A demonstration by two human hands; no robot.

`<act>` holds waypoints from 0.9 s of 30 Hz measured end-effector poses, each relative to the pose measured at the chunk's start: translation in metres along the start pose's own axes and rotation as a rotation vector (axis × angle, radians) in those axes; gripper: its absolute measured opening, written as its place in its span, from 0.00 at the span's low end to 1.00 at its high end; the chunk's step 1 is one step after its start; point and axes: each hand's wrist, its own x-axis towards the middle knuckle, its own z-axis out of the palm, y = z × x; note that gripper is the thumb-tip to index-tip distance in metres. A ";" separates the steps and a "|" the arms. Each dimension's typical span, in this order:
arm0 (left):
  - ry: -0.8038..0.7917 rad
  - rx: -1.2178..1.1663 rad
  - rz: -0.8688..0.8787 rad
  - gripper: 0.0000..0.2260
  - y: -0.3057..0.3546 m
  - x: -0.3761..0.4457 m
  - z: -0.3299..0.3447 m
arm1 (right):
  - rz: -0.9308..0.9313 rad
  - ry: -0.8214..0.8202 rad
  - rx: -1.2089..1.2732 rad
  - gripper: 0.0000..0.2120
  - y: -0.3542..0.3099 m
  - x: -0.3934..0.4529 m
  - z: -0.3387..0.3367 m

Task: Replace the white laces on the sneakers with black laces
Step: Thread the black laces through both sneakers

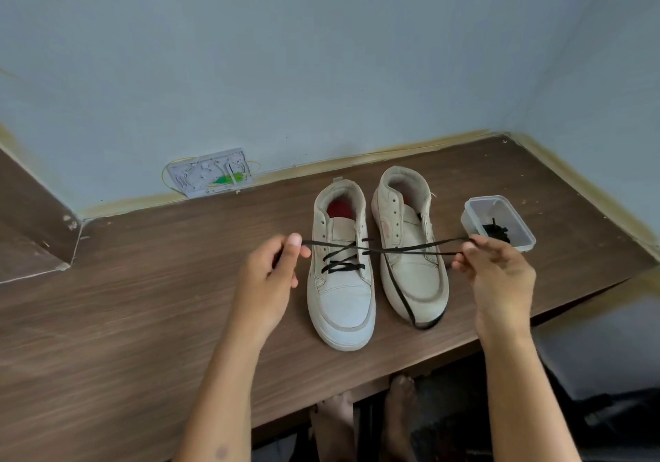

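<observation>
Head view: left hand and right hand each pinching an end of black lace, pulled taut sideways. Lace crossing lower eyelets of left sneaker on bench. Best pulling evenly, keeping ends equal, before threading next eyelets.

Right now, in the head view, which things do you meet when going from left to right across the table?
Wall plate → left hand → left sneaker → right sneaker → right hand. The box overlaps the right hand in this order, so I leave it out.
</observation>
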 end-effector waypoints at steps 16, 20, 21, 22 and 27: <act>-0.172 0.046 0.241 0.03 0.001 0.002 0.008 | -0.530 -0.704 -0.278 0.07 0.019 -0.052 0.061; -0.171 0.057 0.247 0.10 -0.002 0.003 0.012 | -0.609 -0.649 -0.341 0.06 0.022 -0.049 0.060; -0.175 0.057 0.253 0.10 -0.001 0.003 0.014 | -0.623 -0.656 -0.341 0.08 0.022 -0.051 0.061; -0.182 0.054 0.259 0.10 0.001 0.002 0.016 | -0.623 -0.662 -0.326 0.10 0.022 -0.054 0.062; -0.134 0.113 0.340 0.12 0.000 0.006 0.019 | -0.684 -0.552 -0.314 0.07 0.021 -0.056 0.064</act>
